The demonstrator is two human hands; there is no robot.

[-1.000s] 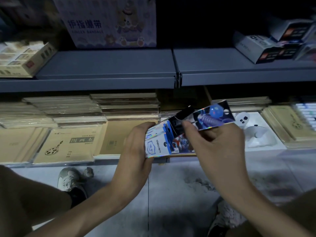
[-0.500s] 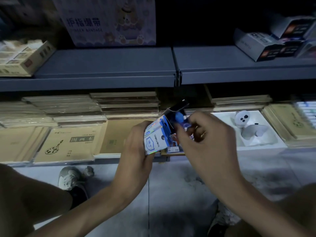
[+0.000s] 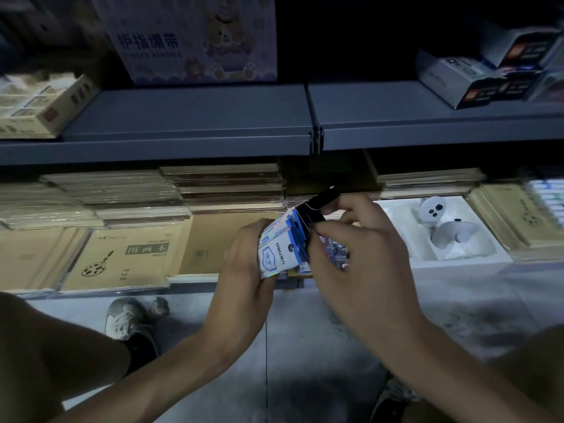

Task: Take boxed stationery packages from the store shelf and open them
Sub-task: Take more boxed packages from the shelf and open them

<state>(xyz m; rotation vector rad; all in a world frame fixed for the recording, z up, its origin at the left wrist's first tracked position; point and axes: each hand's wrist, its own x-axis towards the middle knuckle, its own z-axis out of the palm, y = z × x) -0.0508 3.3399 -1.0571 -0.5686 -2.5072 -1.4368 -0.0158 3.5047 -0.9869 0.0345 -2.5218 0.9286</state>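
Box (image 3: pixel 276 254) contents dim, blurred, perhaps partly hidden

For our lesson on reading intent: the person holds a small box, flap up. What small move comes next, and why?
Probably the right hand pinches whatever is inside and draws it out slightly: the left hand grips the blue and white box steady, its black flap stands raised, and the right fingers sit at that open end.

Stationery shop aisle, grey metal shelving (image 3: pixel 189 117), stacked kraft notebooks (image 3: pixel 122 257), boxed goods (image 3: pixel 198 38) on display
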